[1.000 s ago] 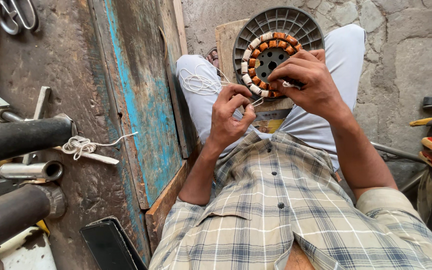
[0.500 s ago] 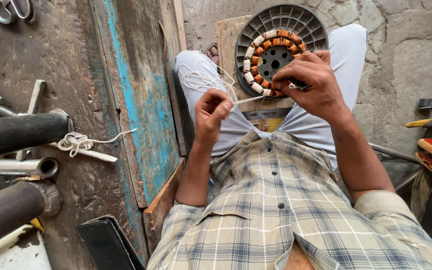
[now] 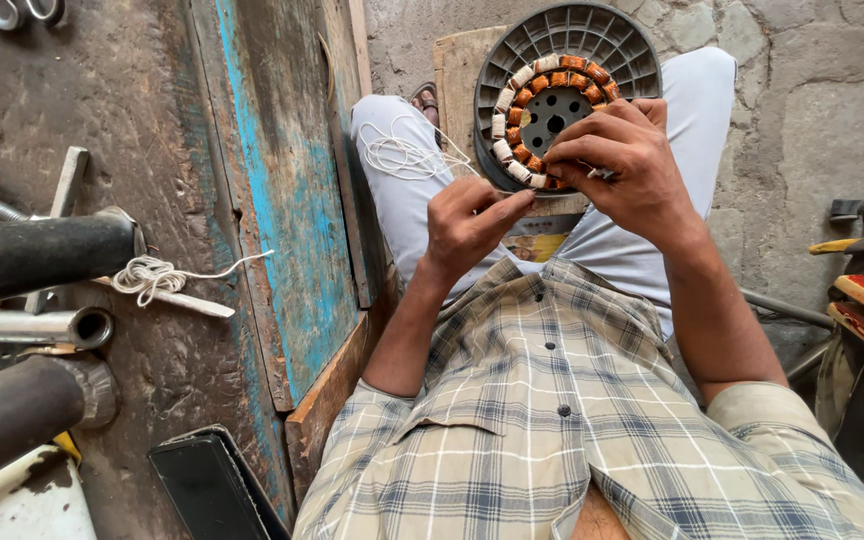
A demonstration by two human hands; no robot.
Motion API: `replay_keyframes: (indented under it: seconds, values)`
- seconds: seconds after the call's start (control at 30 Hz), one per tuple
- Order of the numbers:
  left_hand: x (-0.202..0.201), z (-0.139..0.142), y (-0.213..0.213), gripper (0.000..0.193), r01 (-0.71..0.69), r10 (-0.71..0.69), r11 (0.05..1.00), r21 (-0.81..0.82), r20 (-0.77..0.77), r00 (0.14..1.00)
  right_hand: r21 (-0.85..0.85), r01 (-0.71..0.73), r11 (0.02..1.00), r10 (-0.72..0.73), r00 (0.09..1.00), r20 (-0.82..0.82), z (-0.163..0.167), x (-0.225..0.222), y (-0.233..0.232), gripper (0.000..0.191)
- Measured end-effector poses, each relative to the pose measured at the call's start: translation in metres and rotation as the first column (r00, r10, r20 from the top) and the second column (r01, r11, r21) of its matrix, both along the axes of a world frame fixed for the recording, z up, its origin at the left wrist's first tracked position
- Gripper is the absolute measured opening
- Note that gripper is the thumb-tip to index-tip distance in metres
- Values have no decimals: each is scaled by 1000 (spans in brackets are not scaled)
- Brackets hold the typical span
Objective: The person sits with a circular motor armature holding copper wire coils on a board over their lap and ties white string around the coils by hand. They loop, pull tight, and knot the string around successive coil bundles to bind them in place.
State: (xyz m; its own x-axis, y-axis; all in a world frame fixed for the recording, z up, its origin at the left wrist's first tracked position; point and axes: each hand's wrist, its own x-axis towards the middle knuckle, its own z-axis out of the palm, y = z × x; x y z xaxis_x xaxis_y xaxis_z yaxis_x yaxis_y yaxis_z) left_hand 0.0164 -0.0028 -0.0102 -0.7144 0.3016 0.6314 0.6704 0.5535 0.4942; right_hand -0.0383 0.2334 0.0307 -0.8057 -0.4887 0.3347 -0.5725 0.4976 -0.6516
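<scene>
On the lap, orange-and-white wound stator (image 3: pixel 544 118); right hand (image 3: pixel 620 165) gripping it; left hand (image 3: pixel 468 222) pinching thread (image 3: pixel 404 155).

Stator (image 3: pixel 549 105) on lap, string bundle (image 3: pixel 148 276) far left on floor (image 3: pixel 142 120)

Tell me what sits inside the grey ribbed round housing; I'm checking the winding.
Inside the grey housing sits a ring of copper coils, some wrapped in white, around a dark holed hub. The right hand covers the ring's lower right part.
</scene>
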Motion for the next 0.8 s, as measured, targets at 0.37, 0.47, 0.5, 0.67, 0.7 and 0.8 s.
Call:
replay_keyframes:
  seconds: [0.37, 0.47, 0.5, 0.67, 0.7, 0.8]
  values:
    - [13, 2, 13, 16, -16, -36, 970, 241, 212, 977, -125, -10, 992, 47, 955, 293, 15, 53, 6, 17]
    - [15, 3, 15, 18, -31, -32, 969, 245, 246, 969, -223, -272, 936, 295, 953, 73, 32, 68, -17, 18]
    - [14, 4, 14, 19, -34, -28, 971, 236, 251, 967, -213, -341, 916, 338, 940, -53, 36, 68, -25, 19]
    - [18, 4, -1, 25, 293, -399, 892, 345, 294, 868, -91, -289, 953, 268, 944, -191, 37, 60, -40, 24]
    - [20, 3, -3, 22, 351, -482, 854, 384, 327, 813, -84, -266, 960, 248, 951, -185, 33, 60, -38, 26]
    - [24, 0, -3, 21, 361, -605, 778, 513, 462, 648, -222, -249, 943, 241, 968, -66, 15, 66, -22, 34]
